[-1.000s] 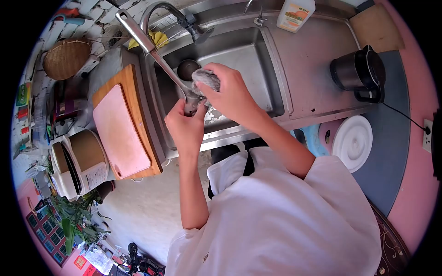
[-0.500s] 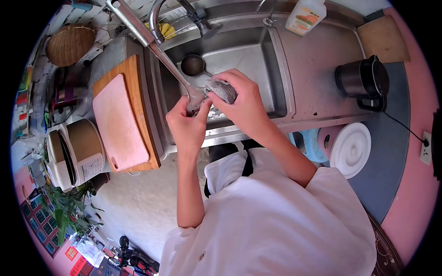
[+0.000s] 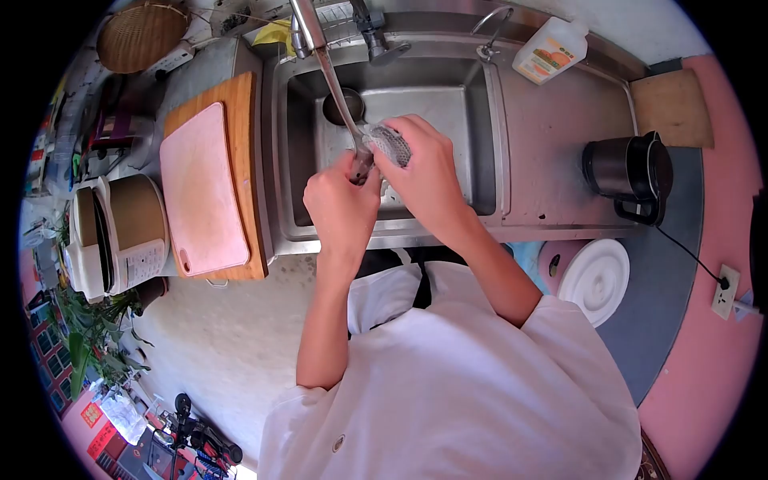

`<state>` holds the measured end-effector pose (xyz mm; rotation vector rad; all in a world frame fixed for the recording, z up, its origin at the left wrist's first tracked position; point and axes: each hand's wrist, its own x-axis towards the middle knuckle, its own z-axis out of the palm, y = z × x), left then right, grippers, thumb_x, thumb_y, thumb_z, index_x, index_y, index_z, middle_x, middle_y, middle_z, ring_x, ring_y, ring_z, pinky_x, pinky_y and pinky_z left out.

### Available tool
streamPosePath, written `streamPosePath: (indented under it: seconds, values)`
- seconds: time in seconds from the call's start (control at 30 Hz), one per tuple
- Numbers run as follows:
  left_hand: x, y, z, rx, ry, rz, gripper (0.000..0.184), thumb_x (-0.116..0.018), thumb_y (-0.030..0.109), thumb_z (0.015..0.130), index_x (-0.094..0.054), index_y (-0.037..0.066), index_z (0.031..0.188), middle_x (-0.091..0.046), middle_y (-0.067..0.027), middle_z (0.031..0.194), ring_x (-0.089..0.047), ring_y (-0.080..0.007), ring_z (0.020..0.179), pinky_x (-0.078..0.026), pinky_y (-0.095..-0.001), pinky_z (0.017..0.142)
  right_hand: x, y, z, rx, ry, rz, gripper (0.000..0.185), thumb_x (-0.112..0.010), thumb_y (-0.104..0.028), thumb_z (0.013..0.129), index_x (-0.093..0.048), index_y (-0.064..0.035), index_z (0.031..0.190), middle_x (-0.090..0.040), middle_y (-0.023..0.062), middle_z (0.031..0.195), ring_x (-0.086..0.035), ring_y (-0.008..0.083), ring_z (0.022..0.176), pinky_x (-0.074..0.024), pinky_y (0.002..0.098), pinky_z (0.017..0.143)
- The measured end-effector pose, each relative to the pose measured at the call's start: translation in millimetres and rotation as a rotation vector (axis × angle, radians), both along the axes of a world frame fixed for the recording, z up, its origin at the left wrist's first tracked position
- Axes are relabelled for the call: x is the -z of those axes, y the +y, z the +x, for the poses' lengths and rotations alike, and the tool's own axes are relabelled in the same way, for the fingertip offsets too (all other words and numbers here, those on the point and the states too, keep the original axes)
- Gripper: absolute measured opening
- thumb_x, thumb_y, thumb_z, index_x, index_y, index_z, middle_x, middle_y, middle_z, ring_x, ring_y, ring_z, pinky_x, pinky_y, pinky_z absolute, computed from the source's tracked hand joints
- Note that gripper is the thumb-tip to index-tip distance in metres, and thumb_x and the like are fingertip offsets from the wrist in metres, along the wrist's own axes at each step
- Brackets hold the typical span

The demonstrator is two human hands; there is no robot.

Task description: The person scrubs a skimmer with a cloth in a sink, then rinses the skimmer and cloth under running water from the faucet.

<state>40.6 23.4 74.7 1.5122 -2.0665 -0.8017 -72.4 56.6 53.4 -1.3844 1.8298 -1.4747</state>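
My left hand [image 3: 344, 210] pinches the head end of a long-handled metal spatula [image 3: 339, 94] over the sink [image 3: 468, 120]. The spatula's handle points up and away past the faucet, and its head is partly hidden by my fingers. My right hand [image 3: 426, 170] is closed around a grey mesh scouring pad [image 3: 390, 146], which presses against the spatula just above its head. Behind the spatula, a dark round ladle [image 3: 344, 107] lies in the sink's far left corner, partly covered by the handle.
Left of the sink, a pink cutting board [image 3: 204, 192] lies on a wooden board [image 3: 250, 160], beside a rice cooker [image 3: 132, 232]. A faucet [image 3: 372, 36] rises behind the basin. On the right counter stand a white bottle [image 3: 550, 52] and a black kettle [image 3: 628, 172].
The spatula has turned more upright and more edge-on, its handle swinging right. Both hands have shifted slightly right in view, still gripping the spatula and scouring pad. The camera view has shifted a little.
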Motion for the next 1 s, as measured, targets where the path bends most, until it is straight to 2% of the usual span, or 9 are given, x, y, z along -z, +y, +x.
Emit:
streamPosePath:
  seconds: [0.27, 0.67, 0.73, 0.77, 0.83, 0.87, 0.9, 0.97, 1.0]
  values:
    - [15.4, 6.0, 1.2, 0.030, 0.011, 0.002, 0.017, -0.070, 0.012, 0.072, -0.057, 0.000, 0.069, -0.058, -0.0158, 0.059, -0.056, -0.0359, 0.055, -0.043, -0.0397, 0.053, -0.5, -8.0, -0.8, -0.050, 0.024, 0.035, 0.025, -0.065, -0.002, 0.073, -0.060, 0.0031, 0.097, -0.060, 0.0171, 0.092, -0.059, 0.0357, 0.082, -0.0471, 0.0405, 0.072]
    - [-0.4, -15.5, 7.8, -0.063, 0.031, 0.008, 0.019, -0.069, 0.015, 0.074, -0.059, 0.000, 0.071, -0.060, -0.0156, 0.060, -0.058, -0.0356, 0.057, -0.046, -0.0388, 0.055, -2.4, -18.7, 3.9, -0.088, 0.059, 0.007, 0.026, -0.065, -0.001, 0.073, -0.059, 0.0053, 0.098, -0.060, 0.0188, 0.090, -0.059, 0.0379, 0.081, -0.0479, 0.0384, 0.070]
    - [-2.2, -11.3, 8.4, -0.056, 0.025, 0.031, 0.019, -0.069, 0.015, 0.074, -0.058, -0.001, 0.071, -0.060, -0.0155, 0.060, -0.058, -0.0355, 0.057, -0.045, -0.0390, 0.055, -11.2, -24.3, 5.2, -0.056, 0.049, -0.017, 0.023, -0.065, -0.004, 0.078, -0.059, 0.0059, 0.097, -0.063, 0.0147, 0.087, -0.063, 0.0296, 0.077, -0.0487, 0.0349, 0.068]
    - [-3.6, -11.0, 8.2, -0.034, 0.025, 0.039, 0.021, -0.070, 0.016, 0.074, -0.057, -0.001, 0.070, -0.060, -0.0156, 0.059, -0.057, -0.0350, 0.055, -0.045, -0.0390, 0.055, -12.4, -24.7, 3.9, -0.057, 0.051, -0.012, 0.023, -0.065, -0.004, 0.078, -0.059, 0.0059, 0.097, -0.063, 0.0147, 0.087, -0.063, 0.0296, 0.077, -0.0487, 0.0349, 0.068]
    - [-9.1, -14.3, 7.6, -0.013, 0.033, 0.034, 0.023, -0.071, 0.016, 0.074, -0.056, -0.002, 0.070, -0.059, -0.0157, 0.058, -0.057, -0.0345, 0.054, -0.044, -0.0390, 0.054, -15.9, -28.8, -2.4, -0.137, -0.546, 0.083, 0.020, -0.064, -0.009, 0.083, -0.060, 0.0054, 0.096, -0.064, 0.0073, 0.087, -0.061, 0.0156, 0.077, -0.0487, 0.0298, 0.067]
    - [-13.1, -14.3, 9.5, -0.067, 0.100, 0.044, 0.025, -0.072, 0.016, 0.073, -0.055, -0.002, 0.069, -0.058, -0.0157, 0.057, -0.056, -0.0334, 0.052, -0.043, -0.0384, 0.053, -9.5, -27.2, -8.2, -0.214, -0.710, 0.057, 0.020, -0.062, -0.013, 0.088, -0.061, 0.0029, 0.100, -0.062, 0.0017, 0.090, -0.057, 0.0068, 0.079, -0.0483, 0.0258, 0.067]
    - [-17.3, -13.9, 11.1, -0.118, 0.168, 0.060, 0.028, -0.073, 0.017, 0.073, -0.054, -0.002, 0.068, -0.057, -0.0156, 0.056, -0.055, -0.0323, 0.050, -0.042, -0.0378, 0.052, -9.1, -26.5, -9.1, -0.212, -0.701, 0.055, 0.020, -0.062, -0.013, 0.088, -0.061, 0.0029, 0.100, -0.062, 0.0017, 0.090, -0.057, 0.0068, 0.079, -0.0483, 0.0258, 0.067]
    - [-28.6, -14.3, 12.8, -0.135, 0.174, 0.059, 0.029, -0.076, 0.015, 0.072, -0.053, -0.002, 0.069, -0.055, -0.0145, 0.054, -0.050, -0.0282, 0.046, -0.040, -0.0334, 0.049, -9.5, -21.6, -11.7, -0.242, -1.058, 0.097, 0.021, -0.060, -0.014, 0.090, -0.060, 0.0003, 0.105, -0.063, 0.0010, 0.091, -0.058, 0.0070, 0.079, -0.0486, 0.0252, 0.068]
    - [-34.7, -13.1, 11.9, -0.138, 0.187, 0.069, 0.028, -0.076, 0.014, 0.072, -0.053, -0.003, 0.069, -0.055, -0.0146, 0.054, -0.050, -0.0274, 0.045, -0.040, -0.0331, 0.049, -9.9, -19.2, -14.5, -0.284, -1.110, 0.099, 0.024, -0.059, -0.014, 0.092, -0.057, -0.0010, 0.111, -0.062, 0.0015, 0.094, -0.058, 0.0072, 0.081, -0.0490, 0.0254, 0.070]
